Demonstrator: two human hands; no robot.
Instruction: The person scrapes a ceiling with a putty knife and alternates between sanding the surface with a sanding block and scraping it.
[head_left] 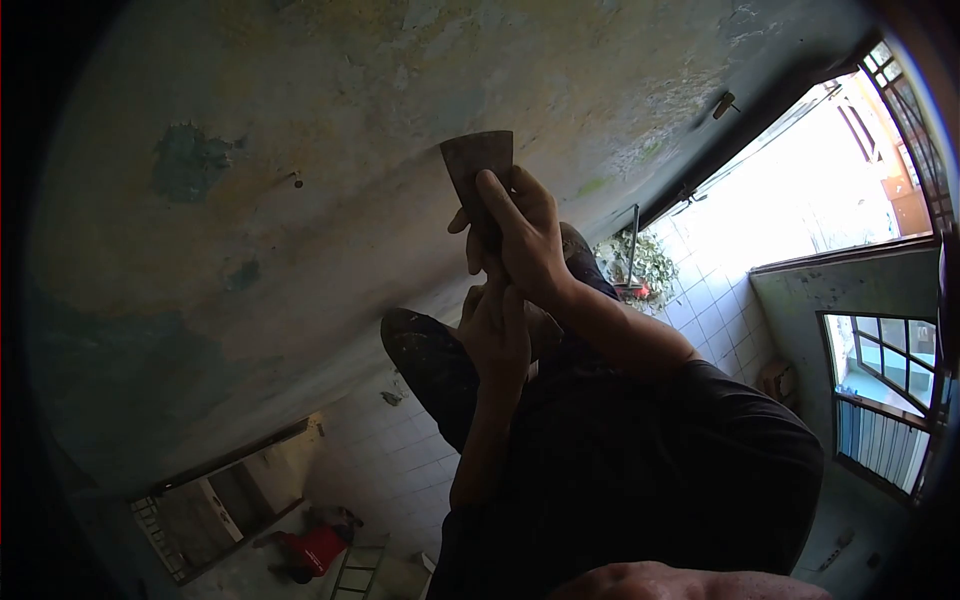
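Left hand (496,338): fingers curled together around the lower handle, nearest the body.
Right hand (530,235): gripping higher up, thumb pressed flat on the blade.
Scraper (474,157): held in both hands, its wide blade sticking out beyond the fingertips; contact with the wall cannot be told.
Wall (350,110): patchy, peeling paint.
Floor (715,305): pale tiles, leafy plant (652,265) near the bright opening.
Co-worker (318,545): red top, beside a ladder (358,572).

A person wears a dark shirt (620,460) with short sleeves (745,400) that leave the forearms (635,335) bare; beyond the shirt, dark trousers (432,375) show pale specks at one knee (412,332).
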